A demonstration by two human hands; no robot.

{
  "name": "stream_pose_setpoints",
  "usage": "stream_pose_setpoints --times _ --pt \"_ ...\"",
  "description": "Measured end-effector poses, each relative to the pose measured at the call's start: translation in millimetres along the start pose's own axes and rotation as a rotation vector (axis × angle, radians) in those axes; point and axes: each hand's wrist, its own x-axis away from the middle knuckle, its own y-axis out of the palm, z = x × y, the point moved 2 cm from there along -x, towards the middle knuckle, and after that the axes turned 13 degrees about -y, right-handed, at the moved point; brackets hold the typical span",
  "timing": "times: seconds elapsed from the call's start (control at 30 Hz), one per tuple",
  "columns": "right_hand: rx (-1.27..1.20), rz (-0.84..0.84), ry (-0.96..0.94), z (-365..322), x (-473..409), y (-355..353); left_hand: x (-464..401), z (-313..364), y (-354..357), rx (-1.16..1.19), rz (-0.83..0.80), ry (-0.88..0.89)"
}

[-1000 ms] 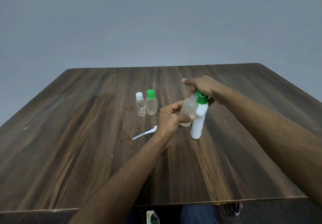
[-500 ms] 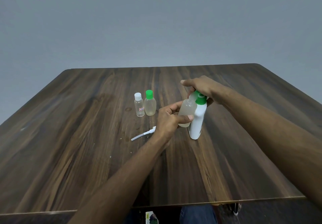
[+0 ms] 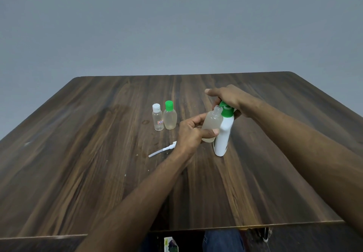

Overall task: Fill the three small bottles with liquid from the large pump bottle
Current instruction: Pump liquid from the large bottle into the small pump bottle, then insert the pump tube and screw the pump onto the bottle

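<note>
From my remote station, I watched the left hand (image 3: 191,134) grip an uncapped small bottle (image 3: 212,125), fingers and thumb curled round its cloudy, nearly full body, its open threaded neck held just beside the green pump head (image 3: 225,110) of the large pump bottle (image 3: 223,136). That white bottle stood on the wooden table (image 3: 98,163), tilted slightly, the right hand (image 3: 227,99) clasped over its pump, index finger stretched forward. Since half a second earlier, the small bottle's neck had come clear of the hand above it. A loose white pump tube (image 3: 162,150) lay near the left wrist. Farther back stood two capped small bottles, touching: a green-capped bottle (image 3: 170,118) of pale liquid and a white-capped bottle (image 3: 157,117).
</note>
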Motion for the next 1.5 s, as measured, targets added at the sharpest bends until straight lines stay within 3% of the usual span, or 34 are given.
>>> stream_pose_setpoints --times 0.2,0.9,1.0,1.07,1.17,1.23,1.3,1.37,1.43,1.5 --pt "-0.052 -0.058 0.022 -3.5 3.6 -3.1 -0.5 -0.7 -0.1 -0.009 0.006 0.008" --pt "-0.073 0.03 0.025 -13.7 15.2 -4.7 2.1 -9.3 -3.0 0.067 -0.008 0.009" --pt "-0.041 0.222 -0.116 -20.1 16.9 -10.1 9.1 -8.9 -6.7 0.028 0.025 0.067" --pt "0.104 0.42 -0.287 -26.8 20.8 -15.4 16.2 -6.2 -12.0 0.016 0.043 0.095" --pt "0.295 0.642 -0.633 -42.1 40.5 -13.1 28.6 -2.2 -25.9 -0.01 0.075 0.135" --pt "0.357 0.679 -0.911 -51.9 58.1 1.1 38.3 0.3 -38.2 -0.02 0.1 0.149" --pt "0.471 0.601 -1.112 -58.1 72.8 25.1 47.0 1.9 -54.0 -0.019 0.142 0.165" --pt "0.616 0.403 -1.125 -57.9 78.8 56.5 55.4 2.2 -70.7 -0.023 0.202 0.183" --pt "0.792 0.123 -0.904 -50.3 75.2 89.3 62.9 1.2 -88.2 -0.013 0.272 0.193" --pt "0.864 -0.024 -0.658 -33.2 68.5 113.6 70.2 -1.0 -104.5 0.008 0.348 0.194"
